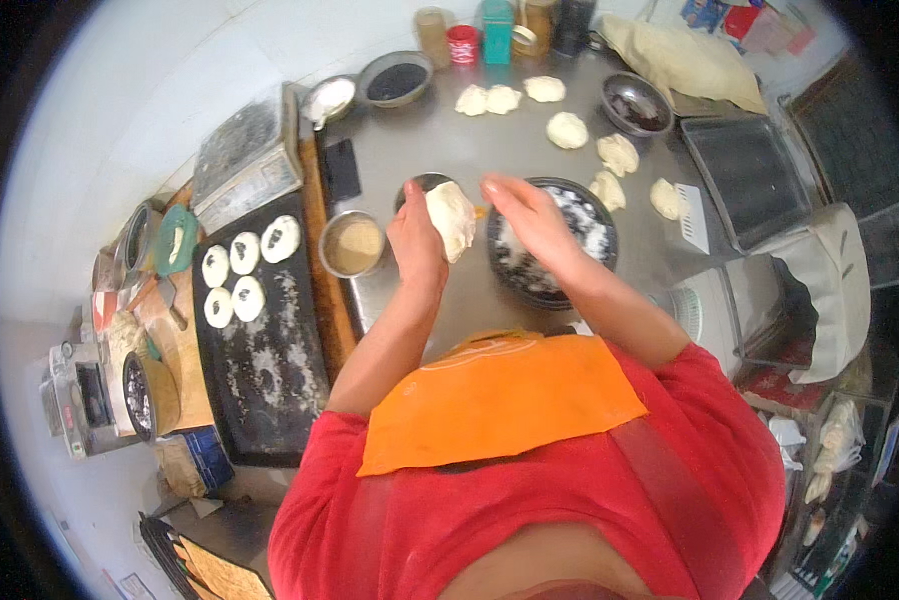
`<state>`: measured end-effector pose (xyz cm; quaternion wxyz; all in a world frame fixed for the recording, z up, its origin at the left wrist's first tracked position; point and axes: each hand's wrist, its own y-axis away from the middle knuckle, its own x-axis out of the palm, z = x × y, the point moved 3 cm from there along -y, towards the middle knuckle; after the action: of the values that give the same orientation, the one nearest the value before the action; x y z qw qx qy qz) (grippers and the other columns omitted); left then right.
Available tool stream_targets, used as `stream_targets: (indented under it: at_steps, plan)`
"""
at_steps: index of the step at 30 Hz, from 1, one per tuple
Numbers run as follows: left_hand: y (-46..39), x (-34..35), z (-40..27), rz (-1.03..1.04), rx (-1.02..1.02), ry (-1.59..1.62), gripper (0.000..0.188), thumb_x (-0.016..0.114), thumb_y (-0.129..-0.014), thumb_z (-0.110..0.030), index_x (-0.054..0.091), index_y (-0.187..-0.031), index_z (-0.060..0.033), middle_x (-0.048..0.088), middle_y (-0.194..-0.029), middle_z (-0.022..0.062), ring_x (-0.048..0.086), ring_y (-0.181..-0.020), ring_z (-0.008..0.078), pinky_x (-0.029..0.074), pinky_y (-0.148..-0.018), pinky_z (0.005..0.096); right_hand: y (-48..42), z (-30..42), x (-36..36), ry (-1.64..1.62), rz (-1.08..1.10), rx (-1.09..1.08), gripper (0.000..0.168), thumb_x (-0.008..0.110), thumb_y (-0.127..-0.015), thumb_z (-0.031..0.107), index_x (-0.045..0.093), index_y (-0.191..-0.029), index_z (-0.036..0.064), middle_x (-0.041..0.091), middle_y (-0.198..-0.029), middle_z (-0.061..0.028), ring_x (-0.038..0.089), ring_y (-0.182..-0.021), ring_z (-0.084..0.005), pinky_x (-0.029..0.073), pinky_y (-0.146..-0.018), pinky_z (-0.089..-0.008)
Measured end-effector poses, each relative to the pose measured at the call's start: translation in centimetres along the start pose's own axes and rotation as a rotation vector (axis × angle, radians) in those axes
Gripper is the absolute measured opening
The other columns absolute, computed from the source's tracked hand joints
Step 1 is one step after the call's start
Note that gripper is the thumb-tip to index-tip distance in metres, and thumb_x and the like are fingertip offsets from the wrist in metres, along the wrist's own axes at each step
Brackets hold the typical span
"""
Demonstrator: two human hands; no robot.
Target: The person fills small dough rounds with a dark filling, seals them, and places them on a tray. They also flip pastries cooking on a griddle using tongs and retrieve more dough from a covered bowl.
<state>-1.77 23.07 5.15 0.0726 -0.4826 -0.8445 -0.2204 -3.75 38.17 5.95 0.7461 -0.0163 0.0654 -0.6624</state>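
My left hand (pixel 417 244) holds a flattened piece of pale dough (pixel 451 220) upright over the steel worktop (pixel 449 307). Extended and with nothing in it, my right hand (pixel 532 221) is a little to the right of the dough, over the edge of a round black pan (pixel 605 277) that contains white granular matter. Behind my left hand a dark-mouthed bowl (pixel 428 180) is partly hidden. Just left of that hand stands a metal bowl (pixel 352 244) of fine tan material. Several dough pieces (pixel 567 130) lie across the back and right of the worktop.
A black baking tray (pixel 269 405) on the left bears several dough rounds (pixel 245 253) with dark marks on top. Bowls (pixel 397 79), jars and a red tin (pixel 462 46) line the back. To the right are a metal bowl (pixel 636 105) and a dark rectangular tray (pixel 749 180).
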Motion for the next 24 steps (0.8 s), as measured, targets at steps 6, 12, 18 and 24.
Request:
stream_targets:
  at_steps: [6,12,18,24]
  plan:
    - [0.8,4.4,3.7,0.324,0.016,-0.483,0.061,0.040,-0.099,-0.053,0.064,-0.100,0.0032,0.066,-0.090,0.0112,0.059,-0.077,0.0184,0.046,-0.070,0.0341,-1.1,-2.0,-3.9,-0.365,-0.092,0.237,0.038,0.060,-0.095,0.034,0.062,-0.079,-0.001,0.060,-0.066,-0.0014,0.054,-0.059,-0.0091,0.044,-0.052,-0.0275]
    - [4.7,6.3,5.1,0.631,-0.676,0.264,0.066,0.044,-0.093,-0.062,0.051,-0.128,-0.0062,0.062,-0.121,0.0125,0.060,-0.110,0.0294,0.044,-0.097,0.0447,1.1,1.4,-7.1,0.385,0.534,-0.439,0.024,0.065,-0.088,0.025,0.067,-0.103,0.006,0.067,-0.085,-0.0123,0.066,-0.083,-0.0291,0.053,-0.065,-0.0399]
    - [1.7,4.0,1.6,0.450,-0.234,0.164,0.035,0.051,-0.098,-0.024,0.052,-0.124,-0.0016,0.063,-0.116,0.0147,0.061,-0.106,0.0283,0.049,-0.092,0.0377,7.8,-0.7,-12.1,0.734,0.641,-0.504,0.042,0.070,-0.075,0.014,0.062,-0.116,0.010,0.064,-0.088,-0.0098,0.063,-0.079,-0.0280,0.053,-0.068,-0.0388]
    - [0.8,1.2,-1.1,0.472,0.431,-0.878,0.034,0.057,-0.095,-0.028,0.060,-0.117,-0.0021,0.064,-0.113,0.0130,0.061,-0.103,0.0228,0.047,-0.088,0.0338,10.9,-5.8,-11.2,0.793,0.534,-0.638,0.021,0.064,-0.077,0.014,0.063,-0.097,0.008,0.055,-0.070,-0.0082,0.060,-0.063,-0.0260,0.052,-0.054,-0.0390]
